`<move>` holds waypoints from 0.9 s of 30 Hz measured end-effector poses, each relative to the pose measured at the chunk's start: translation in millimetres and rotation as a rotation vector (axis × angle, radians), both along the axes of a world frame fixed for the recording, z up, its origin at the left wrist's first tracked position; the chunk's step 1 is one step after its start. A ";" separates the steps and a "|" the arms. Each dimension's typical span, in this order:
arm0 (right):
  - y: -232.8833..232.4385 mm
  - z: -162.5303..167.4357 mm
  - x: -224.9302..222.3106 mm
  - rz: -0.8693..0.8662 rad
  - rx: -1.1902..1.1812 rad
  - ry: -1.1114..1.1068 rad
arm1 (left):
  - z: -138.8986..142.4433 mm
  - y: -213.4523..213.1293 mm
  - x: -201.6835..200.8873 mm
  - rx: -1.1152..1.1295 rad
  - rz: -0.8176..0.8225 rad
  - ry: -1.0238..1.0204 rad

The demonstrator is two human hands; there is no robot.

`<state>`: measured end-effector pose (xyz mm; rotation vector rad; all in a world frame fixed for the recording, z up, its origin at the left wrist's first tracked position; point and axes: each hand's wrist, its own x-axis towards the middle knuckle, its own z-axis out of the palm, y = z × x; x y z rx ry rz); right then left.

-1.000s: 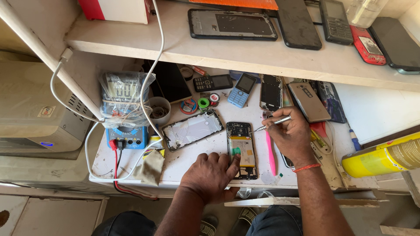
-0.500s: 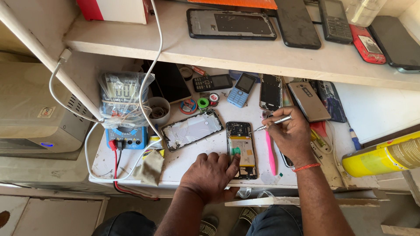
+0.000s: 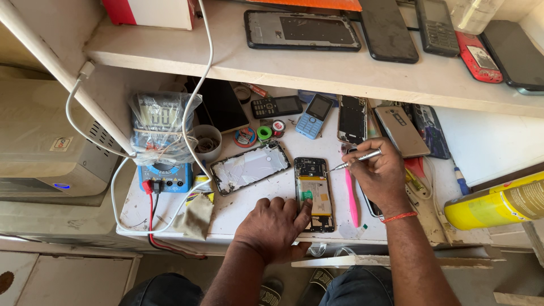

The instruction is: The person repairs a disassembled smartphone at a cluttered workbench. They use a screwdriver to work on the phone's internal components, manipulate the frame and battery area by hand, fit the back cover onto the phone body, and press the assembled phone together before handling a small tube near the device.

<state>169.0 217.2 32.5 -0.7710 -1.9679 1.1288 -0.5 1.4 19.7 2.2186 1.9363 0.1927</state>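
- Left hand (image 3: 272, 226): palm down on the desk (image 3: 249, 204), fingers (image 3: 303, 209) spread flat, not curled round anything; the fingertips press the lower left edge of the opened phone (image 3: 314, 192) and pin it in place.
- Opened phone: lies face down, back cover off, battery and board exposed, just beyond the left fingertips and below the tool tip.
- Right hand (image 3: 382, 175): fingers closed in a pen-like pinch round a slim metal screwdriver (image 3: 357, 158). Its tip sits over the upper right corner of the phone; contact with a screw cannot be told at this size.
- Against the frames from a second ago: both hands, tool and phone sit in almost the same places. Only small shifts show. Judgement: fine, steady work at one spot near the top of the phone, with no part lifted out yet.
- Pink toothbrush (image 3: 351, 195): lies on the desk just under the right hand, beside the phone's right edge.
- Removed back cover (image 3: 249, 167): inner side up, tilted, beyond the left fingers and apart from them.
- Blue multimeter (image 3: 164, 173): wrapped in clear plastic, far left of the left hand, red and black leads plugged in.
- Yellow spray can (image 3: 498, 204): on its side, well to the right of the right wrist.
- Farther off: several other phones at the back of the desk, and more on the shelf (image 3: 340, 68) above.
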 end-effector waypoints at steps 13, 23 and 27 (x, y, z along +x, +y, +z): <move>3.9 -8.3 5.1 -0.043 -0.116 0.056 | 1.4 -0.1 0.0 0.001 0.002 0.004; 8.2 -16.5 4.5 -0.057 -0.210 0.135 | 0.7 0.2 -0.4 -0.003 -0.003 0.008; 8.1 -15.4 4.0 -0.075 -0.222 0.124 | 0.1 0.1 0.2 0.009 0.001 0.010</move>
